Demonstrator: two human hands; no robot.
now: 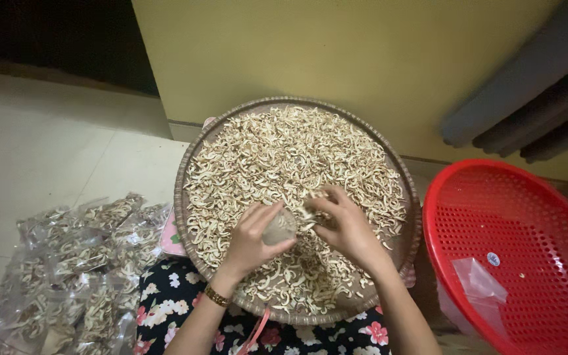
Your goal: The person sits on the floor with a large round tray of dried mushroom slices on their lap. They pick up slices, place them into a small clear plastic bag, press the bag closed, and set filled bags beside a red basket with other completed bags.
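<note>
A round woven tray rests on my lap, covered with many pale dried curled slices. My left hand holds a small clear plastic bag open above the tray's middle. My right hand pinches a few slices right at the bag's mouth. A gold bracelet is on my left wrist.
A heap of filled clear bags lies on the floor at the left. A red perforated plastic basket stands at the right with an empty clear bag in it. A yellow wall rises behind the tray.
</note>
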